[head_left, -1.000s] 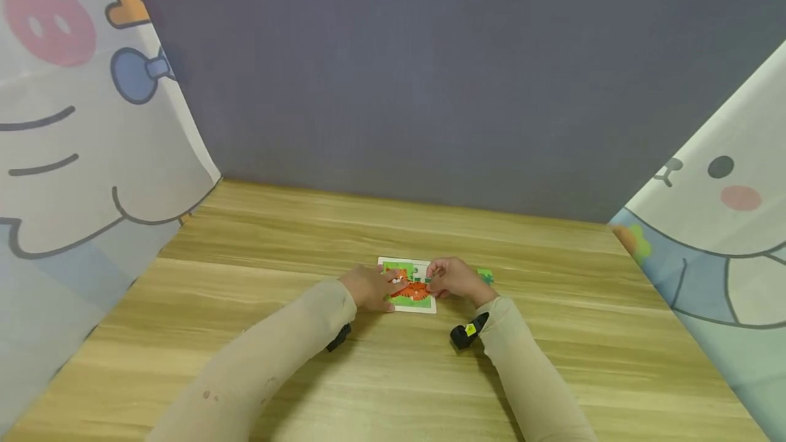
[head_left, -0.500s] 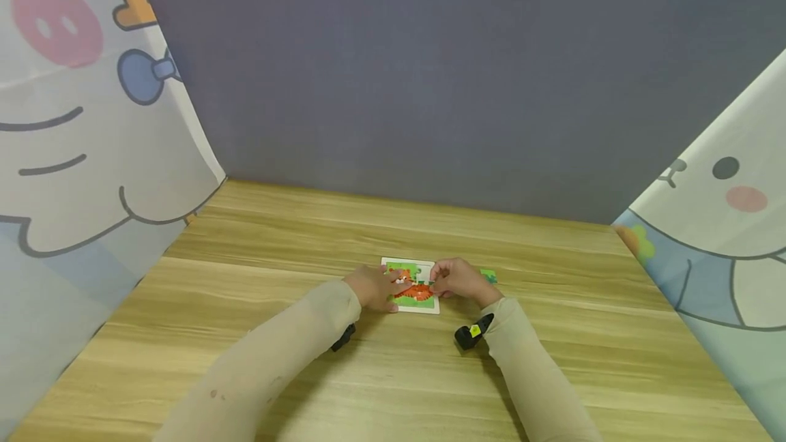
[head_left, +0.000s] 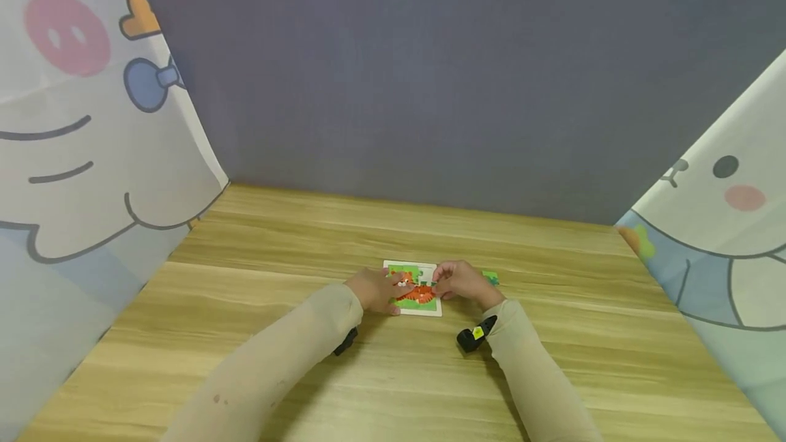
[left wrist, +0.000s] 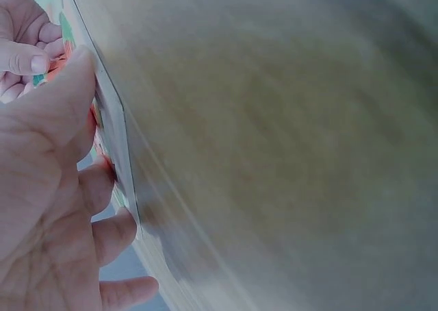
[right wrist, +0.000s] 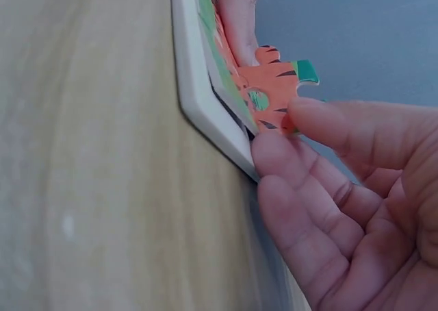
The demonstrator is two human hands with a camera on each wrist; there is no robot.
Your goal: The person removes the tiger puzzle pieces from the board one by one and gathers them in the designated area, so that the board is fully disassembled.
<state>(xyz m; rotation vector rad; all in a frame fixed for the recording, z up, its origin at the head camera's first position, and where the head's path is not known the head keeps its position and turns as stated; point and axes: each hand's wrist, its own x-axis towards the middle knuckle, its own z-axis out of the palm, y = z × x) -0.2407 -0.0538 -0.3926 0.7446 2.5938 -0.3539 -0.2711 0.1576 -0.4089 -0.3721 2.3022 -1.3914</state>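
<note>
A small jigsaw puzzle [head_left: 419,305] with an orange tiger on green lies in a white frame on the table. My left hand [head_left: 372,289] rests on its left side with fingers spread, the thumb at the near edge in the left wrist view. At the right side, my right hand [head_left: 462,282] pinches an orange, black-striped puzzle piece [right wrist: 277,81] with a green corner between thumb and fingers. In the right wrist view the piece is tilted up over the tray, its lower end close to the pieces laid there. A pale bare patch shows at the puzzle's upper right.
Another green puzzle piece [head_left: 492,277] lies on the wooden table [head_left: 393,387] just beyond the right hand. A dark grey panel [head_left: 393,87] rises behind the table. Cartoon-printed cloths [head_left: 92,224] stand on the left and right sides.
The whole head view has shifted slightly. Both hands keep their places on the puzzle, and the right hand still pinches the piece at its right side.
</note>
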